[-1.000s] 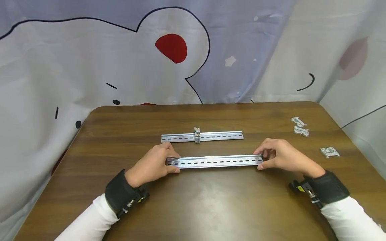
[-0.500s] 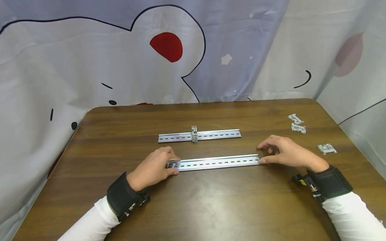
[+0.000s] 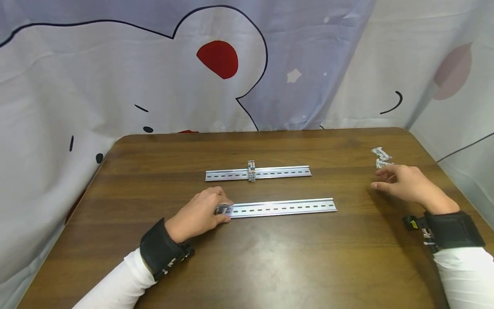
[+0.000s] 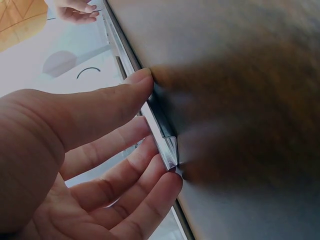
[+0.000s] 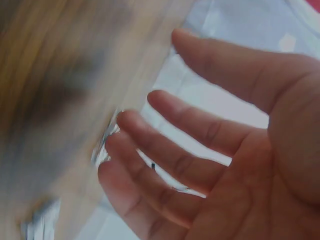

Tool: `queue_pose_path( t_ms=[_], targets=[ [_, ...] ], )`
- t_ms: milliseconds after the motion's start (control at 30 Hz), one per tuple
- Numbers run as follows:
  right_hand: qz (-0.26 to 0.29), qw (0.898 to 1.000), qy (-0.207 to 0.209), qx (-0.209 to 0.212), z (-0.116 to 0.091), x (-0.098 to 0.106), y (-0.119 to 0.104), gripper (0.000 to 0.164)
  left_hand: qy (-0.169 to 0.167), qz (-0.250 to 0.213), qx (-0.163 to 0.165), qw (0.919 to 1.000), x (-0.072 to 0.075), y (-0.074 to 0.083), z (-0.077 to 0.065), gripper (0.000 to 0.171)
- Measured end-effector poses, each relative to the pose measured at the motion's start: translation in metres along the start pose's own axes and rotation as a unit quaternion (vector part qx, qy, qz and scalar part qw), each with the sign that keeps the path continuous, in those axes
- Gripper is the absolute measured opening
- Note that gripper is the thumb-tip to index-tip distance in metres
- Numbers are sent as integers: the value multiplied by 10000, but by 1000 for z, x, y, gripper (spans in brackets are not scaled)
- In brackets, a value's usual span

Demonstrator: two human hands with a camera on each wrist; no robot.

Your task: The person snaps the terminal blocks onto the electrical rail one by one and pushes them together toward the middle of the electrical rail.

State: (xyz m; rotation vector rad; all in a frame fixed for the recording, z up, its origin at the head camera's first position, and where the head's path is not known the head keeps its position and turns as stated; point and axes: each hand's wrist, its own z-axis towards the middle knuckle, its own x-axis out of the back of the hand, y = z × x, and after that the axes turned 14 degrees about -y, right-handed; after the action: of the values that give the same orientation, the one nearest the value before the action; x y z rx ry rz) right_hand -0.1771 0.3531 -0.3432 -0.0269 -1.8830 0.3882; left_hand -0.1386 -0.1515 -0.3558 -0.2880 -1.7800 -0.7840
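A slotted metal DIN rail (image 3: 283,207) lies across the middle of the table. My left hand (image 3: 200,214) grips its left end, with the thumb on the near edge and the fingers on the far edge; the left wrist view shows the rail's end (image 4: 165,142) between them. My right hand (image 3: 413,186) is over the right side of the table, fingers apart with nothing between them, as the right wrist view confirms. Just beyond its fingers are two pale terminal blocks (image 3: 381,152), (image 3: 382,163), the nearer one partly covered by the hand.
Behind the gripped rail lies a second, shorter-looking DIN rail (image 3: 283,172) with narrow terminal blocks (image 3: 251,171) clipped on near its middle. A printed curtain (image 3: 154,77) hangs behind the wooden table (image 3: 270,266).
My right hand has let go of the rail's right end and moved right, towards the loose terminal blocks, now hiding the nearest one. My left hand keeps holding the rail's left end.
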Motion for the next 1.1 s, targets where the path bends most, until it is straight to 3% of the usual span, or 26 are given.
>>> queue_pose_path(
  t_ms=[133,267,500,767,1100],
  targets=[
    [-237,9988,-149,-402,-7,9,29,52,-2,18,0,10000,-1,0,0,29],
    [-649,9958,-372,-520,-16,15,57,62,-10,7,-1,10000,-1,1,0,30],
    [-624,9931,-656,-750,-28,18,88,59,-30,60,0,10000,0,2,0,29],
    [-944,9944,-358,-326,-24,15,96,48,-58,116,9,9999,1,2,-1,30],
    [-780,9936,-563,-587,-24,14,93,37,-80,91,4,9999,2,2,0,27]
  ],
)
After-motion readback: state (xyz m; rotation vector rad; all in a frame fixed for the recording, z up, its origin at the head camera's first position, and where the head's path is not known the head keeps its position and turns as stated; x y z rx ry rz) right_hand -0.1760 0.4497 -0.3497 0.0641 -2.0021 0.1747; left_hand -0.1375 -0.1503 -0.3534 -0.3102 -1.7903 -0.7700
